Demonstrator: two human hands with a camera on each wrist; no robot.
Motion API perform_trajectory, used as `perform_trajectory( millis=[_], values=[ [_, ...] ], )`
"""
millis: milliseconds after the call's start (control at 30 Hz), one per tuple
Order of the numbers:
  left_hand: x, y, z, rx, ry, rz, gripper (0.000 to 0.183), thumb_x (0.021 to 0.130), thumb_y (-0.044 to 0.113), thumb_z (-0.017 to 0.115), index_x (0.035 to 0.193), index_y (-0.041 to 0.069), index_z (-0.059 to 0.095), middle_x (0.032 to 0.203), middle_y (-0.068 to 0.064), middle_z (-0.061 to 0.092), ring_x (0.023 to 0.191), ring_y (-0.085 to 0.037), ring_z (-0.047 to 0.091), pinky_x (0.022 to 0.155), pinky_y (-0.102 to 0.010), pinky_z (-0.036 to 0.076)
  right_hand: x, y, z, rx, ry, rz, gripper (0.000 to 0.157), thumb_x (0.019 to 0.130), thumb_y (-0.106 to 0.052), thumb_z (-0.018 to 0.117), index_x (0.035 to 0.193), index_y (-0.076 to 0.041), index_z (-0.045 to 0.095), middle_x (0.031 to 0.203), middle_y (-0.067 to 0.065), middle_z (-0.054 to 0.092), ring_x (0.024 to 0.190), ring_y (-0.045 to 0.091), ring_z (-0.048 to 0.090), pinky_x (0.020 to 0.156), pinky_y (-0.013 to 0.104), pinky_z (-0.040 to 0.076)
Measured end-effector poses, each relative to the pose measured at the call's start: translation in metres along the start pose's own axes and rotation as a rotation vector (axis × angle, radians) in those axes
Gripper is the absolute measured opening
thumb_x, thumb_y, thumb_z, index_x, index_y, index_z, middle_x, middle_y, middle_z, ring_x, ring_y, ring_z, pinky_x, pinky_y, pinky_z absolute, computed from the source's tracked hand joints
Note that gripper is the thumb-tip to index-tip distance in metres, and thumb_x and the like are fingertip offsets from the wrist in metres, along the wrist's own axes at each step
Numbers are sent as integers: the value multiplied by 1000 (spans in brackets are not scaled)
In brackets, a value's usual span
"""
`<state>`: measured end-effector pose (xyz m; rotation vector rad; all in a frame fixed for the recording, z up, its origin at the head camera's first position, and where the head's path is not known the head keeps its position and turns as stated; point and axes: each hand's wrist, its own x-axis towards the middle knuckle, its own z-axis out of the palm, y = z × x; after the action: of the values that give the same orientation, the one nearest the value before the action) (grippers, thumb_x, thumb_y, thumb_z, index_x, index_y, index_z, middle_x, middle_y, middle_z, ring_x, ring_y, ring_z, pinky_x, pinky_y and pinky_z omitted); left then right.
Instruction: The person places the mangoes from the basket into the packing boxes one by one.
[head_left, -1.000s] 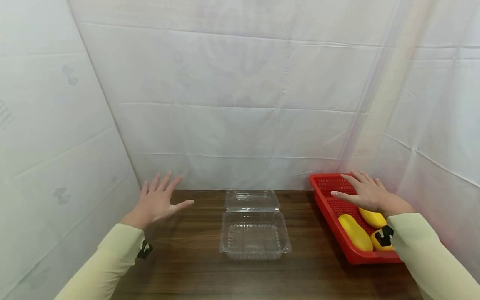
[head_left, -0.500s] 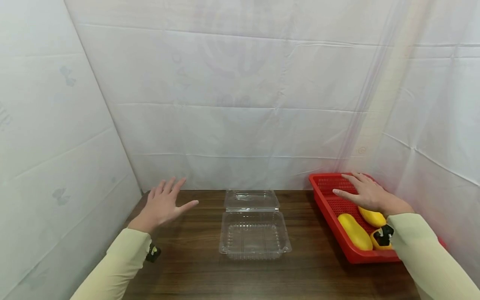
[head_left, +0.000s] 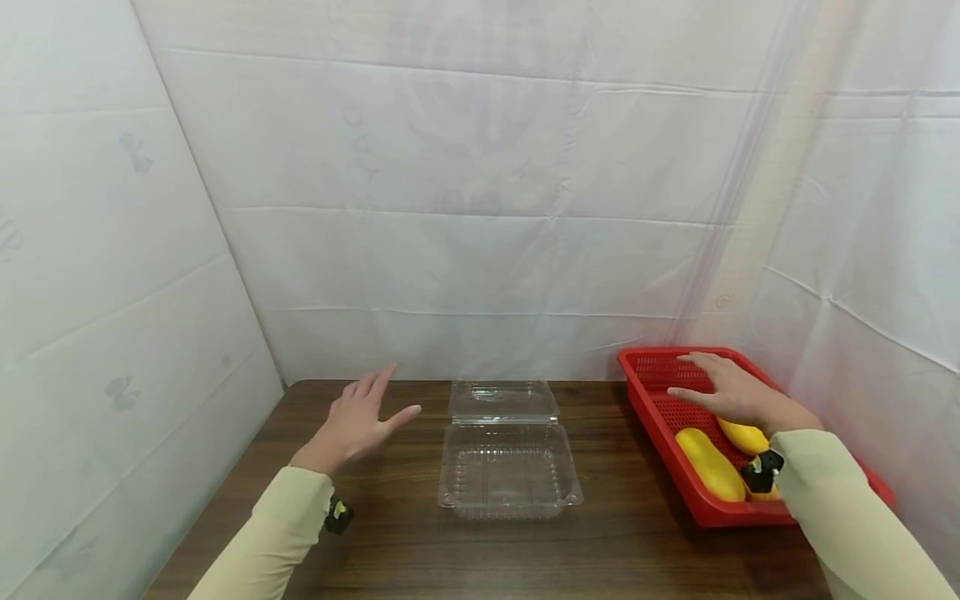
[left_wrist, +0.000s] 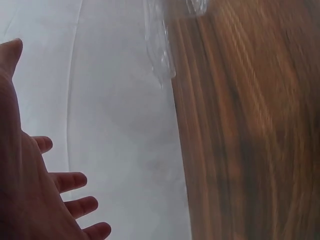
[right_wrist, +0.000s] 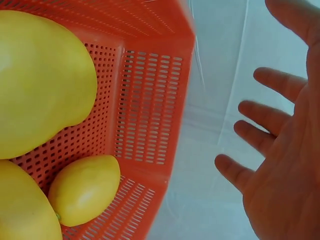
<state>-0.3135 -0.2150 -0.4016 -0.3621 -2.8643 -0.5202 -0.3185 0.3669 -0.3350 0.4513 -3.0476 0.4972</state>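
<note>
My left hand hovers over the table, left of a clear plastic clamshell box. Its fingers are extended, the thumb spread away, and nothing is held. The box stands with its lid folded back towards the rear wall. Above a red plastic basket is my right hand, fingers reaching forward and touching nothing. Yellow fruits lie in the basket: a long, smooth one, another behind it, and one partly hidden by the wrist camera. A lemon-shaped fruit shows in the right wrist view.
A dark wood-grain table carries the box and basket. White sheeting forms a back wall right behind the box, with side walls to the left and right. The basket sits close to the right wall.
My left hand has moved right, towards the clear box, and slightly down. The right hand has barely shifted over the basket. Box, basket and fruits stay put.
</note>
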Motion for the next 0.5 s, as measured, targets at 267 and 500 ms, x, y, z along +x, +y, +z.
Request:
perform_trajectory(
  millis=[267, 500],
  values=[
    [0, 14, 16, -74, -25, -22, 95, 96, 76, 40, 163, 12, 22, 158, -28, 38, 145, -53, 36, 112, -71, 34, 3, 5, 6, 9, 0, -9, 89, 89, -59, 68, 151, 0, 42, 151, 30, 46, 133, 49, 46, 102, 73, 42],
    [-2, 25, 28, -103, -65, -88, 100, 93, 81, 37, 161, 7, 28, 157, -29, 41, 144, -48, 41, 113, -66, 38, 5, 9, 12, 15, -11, 8, 85, 89, -53, 71, 148, 1, 45, 148, 31, 49, 131, 50, 48, 100, 72, 45]
  ],
)
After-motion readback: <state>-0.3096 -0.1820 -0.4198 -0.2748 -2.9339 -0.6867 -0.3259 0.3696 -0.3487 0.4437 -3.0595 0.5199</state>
